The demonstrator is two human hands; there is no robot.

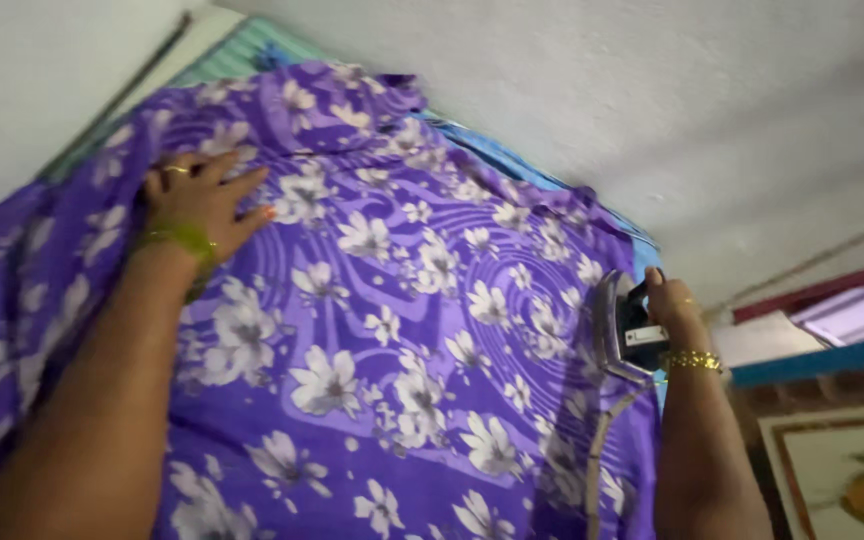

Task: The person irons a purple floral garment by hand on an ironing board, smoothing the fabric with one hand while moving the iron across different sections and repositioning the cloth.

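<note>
A purple cloth [392,330] with white flowers lies spread over a flat surface and fills most of the view. My left hand [202,198] rests flat on it near the far left, fingers spread, with a ring and green bangles at the wrist. My right hand [667,300], wearing a gold bracelet, grips the black handle of a clothes iron [620,330] at the cloth's right edge. The iron is tilted up, its metal soleplate facing the cloth. Its cord [597,460] hangs down across the fabric.
A blue sheet edge [512,160] and a green striped cover [237,55] show under the cloth at the far side. A pale wall [652,90] runs behind. At the right are a blue ledge [832,358], a red strip and a framed picture [852,480].
</note>
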